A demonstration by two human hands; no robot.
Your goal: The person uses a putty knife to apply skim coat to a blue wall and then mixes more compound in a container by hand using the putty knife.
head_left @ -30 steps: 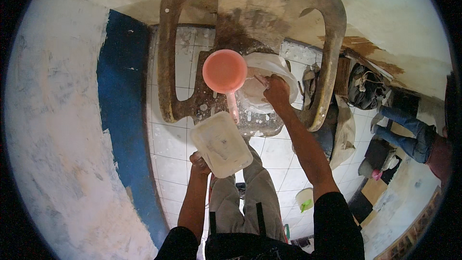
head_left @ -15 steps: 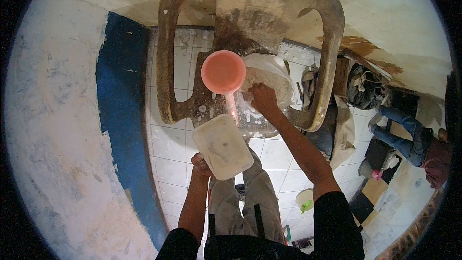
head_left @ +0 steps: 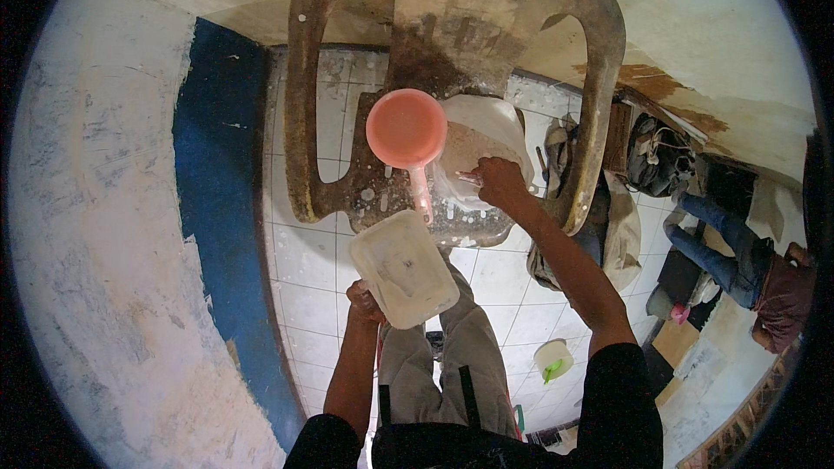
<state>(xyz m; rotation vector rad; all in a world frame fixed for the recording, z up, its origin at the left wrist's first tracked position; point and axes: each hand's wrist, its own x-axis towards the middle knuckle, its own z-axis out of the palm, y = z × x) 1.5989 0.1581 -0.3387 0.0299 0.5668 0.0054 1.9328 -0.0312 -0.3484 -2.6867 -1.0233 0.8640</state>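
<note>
My left hand [head_left: 365, 302] grips a white rectangular plastic tub [head_left: 404, 269] from below, holding it over my knees in front of a dirty brown plastic chair [head_left: 304, 122]. On the chair's seat lie a pink dipper [head_left: 406, 128], its handle pointing toward me, and an open white bag [head_left: 495, 117] with tan powder inside. My right hand [head_left: 501, 182] is closed on the near rim of the bag, just right of the dipper's handle. A small pale bit sticks out from its fingers; I cannot tell what it is.
A wall with a blue painted strip [head_left: 217, 208] runs along the left. Dark bags [head_left: 656, 156] and cloths lie right of the chair. A person in jeans [head_left: 747, 260] sits at the far right. A small white pot [head_left: 552, 358] stands on the tiled floor by my right leg.
My right hand reached left into the bag's mouth, then drew back right to its rim; the bag now gapes wider. The tub and the dipper have hardly moved.
</note>
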